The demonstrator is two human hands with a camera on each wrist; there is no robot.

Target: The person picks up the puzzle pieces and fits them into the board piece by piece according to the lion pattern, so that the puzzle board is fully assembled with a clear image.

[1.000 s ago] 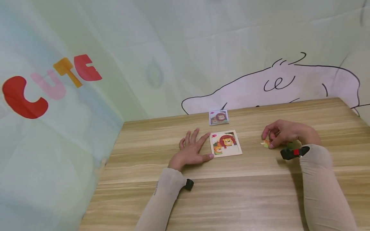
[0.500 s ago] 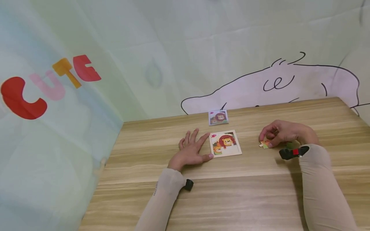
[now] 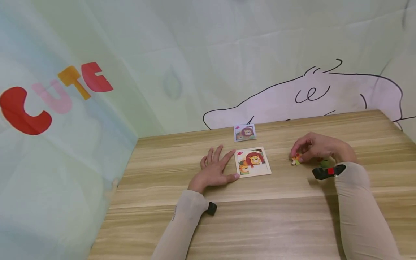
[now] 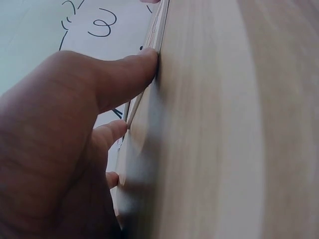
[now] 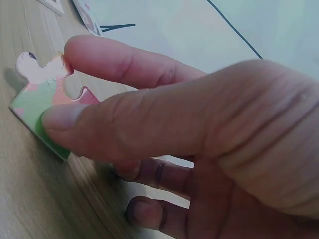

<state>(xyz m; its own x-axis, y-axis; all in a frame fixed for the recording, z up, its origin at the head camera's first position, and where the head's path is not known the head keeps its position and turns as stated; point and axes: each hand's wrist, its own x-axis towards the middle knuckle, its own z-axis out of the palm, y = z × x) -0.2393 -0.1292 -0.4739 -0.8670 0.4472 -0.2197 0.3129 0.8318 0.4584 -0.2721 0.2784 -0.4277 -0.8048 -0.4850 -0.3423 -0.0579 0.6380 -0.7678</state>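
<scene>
A square puzzle board (image 3: 252,162) with a lion picture lies on the wooden table, its lower right part showing pale bare wood. My left hand (image 3: 213,171) rests beside it with fingers spread, thumb and index fingertip at the board's left edge. In the left wrist view the thumb (image 4: 127,72) presses against that edge. To the right, my right hand (image 3: 316,146) pinches a puzzle piece (image 5: 42,92) between thumb and index finger. The piece is green and orange with a rounded white tab, and it is tilted over the table. The thumb covers part of it.
Behind the board lies a small picture card (image 3: 245,133) with the same lion scene. A green piece (image 3: 325,163) lies on the table (image 3: 253,224), partly behind the right wrist. A printed cloth backdrop (image 3: 162,72) borders the table at the back and left.
My right hand has shifted slightly left and turned the puzzle piece in its fingers. The left hand and the board stay in place.
</scene>
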